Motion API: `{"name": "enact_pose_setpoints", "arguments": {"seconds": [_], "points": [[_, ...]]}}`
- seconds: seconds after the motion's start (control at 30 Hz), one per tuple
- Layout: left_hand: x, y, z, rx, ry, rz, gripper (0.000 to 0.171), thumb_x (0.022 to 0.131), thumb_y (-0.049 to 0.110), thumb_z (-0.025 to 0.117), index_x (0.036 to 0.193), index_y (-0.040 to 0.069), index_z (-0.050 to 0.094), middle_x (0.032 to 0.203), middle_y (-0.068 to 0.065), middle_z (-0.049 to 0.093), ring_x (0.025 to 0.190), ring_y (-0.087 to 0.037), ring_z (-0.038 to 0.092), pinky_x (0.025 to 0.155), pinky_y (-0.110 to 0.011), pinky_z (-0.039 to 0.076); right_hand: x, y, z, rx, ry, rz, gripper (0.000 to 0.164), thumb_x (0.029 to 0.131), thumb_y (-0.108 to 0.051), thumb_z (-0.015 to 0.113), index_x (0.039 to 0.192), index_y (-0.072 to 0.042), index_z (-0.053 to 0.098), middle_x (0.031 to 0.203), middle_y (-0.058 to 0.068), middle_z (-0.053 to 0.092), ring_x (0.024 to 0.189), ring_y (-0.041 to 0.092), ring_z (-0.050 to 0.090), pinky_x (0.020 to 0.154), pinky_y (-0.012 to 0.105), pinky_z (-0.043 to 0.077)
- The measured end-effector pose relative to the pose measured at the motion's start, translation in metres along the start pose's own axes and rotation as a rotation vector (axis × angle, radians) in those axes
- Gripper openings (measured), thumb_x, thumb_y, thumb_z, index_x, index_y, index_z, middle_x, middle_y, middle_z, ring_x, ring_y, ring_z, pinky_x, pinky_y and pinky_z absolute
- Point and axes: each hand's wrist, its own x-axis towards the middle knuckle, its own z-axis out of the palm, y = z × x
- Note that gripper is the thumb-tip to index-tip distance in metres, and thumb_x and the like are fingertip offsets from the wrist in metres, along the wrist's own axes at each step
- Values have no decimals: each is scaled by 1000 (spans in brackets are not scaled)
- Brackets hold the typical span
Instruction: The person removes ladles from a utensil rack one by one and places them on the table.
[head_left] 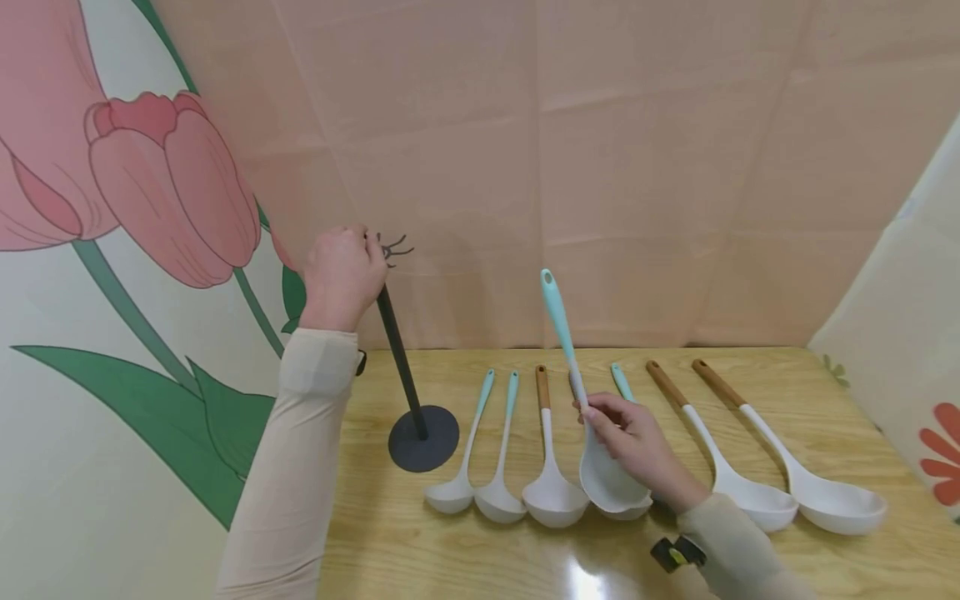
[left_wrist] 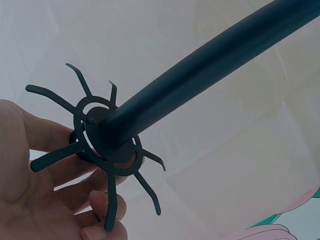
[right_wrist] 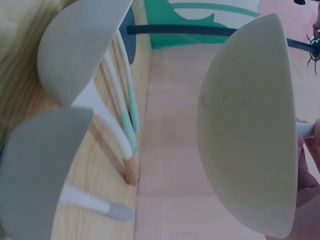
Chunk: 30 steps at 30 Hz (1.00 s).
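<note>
My left hand [head_left: 341,275] grips the top of a black utensil stand [head_left: 401,358], which rises from a round base [head_left: 442,437] on the table. In the left wrist view, curved hooks [left_wrist: 112,195] spread from a ring, and my fingers reach around the top behind it. My right hand [head_left: 633,437] pinches the white lower shaft of a ladle [head_left: 557,312] with a mint handle. This ladle is raised above the row, its handle up and its bowl low. In the right wrist view, its pale bowl [right_wrist: 250,125] covers part of the hand.
Several ladles lie in a row, handles toward the back: mint-handled ones [head_left: 510,417], a wood-handled one [head_left: 545,417], and two large wood-handled ones [head_left: 757,417] at right. A grey handle [right_wrist: 120,212] shows too. Pink cloth [head_left: 615,167] hangs behind; a tulip-print sheet [head_left: 172,192] stands left.
</note>
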Motion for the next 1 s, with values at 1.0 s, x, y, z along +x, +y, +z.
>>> {"name": "enact_pose_setpoints", "arguments": {"seconds": [1.0], "points": [[-1, -1, 1, -14, 4, 5, 42, 106, 25, 37, 119, -2, 67, 108, -22, 66, 98, -39, 62, 85, -52, 51, -27, 20, -88, -288, 203, -80, 19, 97, -3, 62, 113, 4, 69, 91, -18, 71, 83, -6, 63, 68, 11, 48]]}}
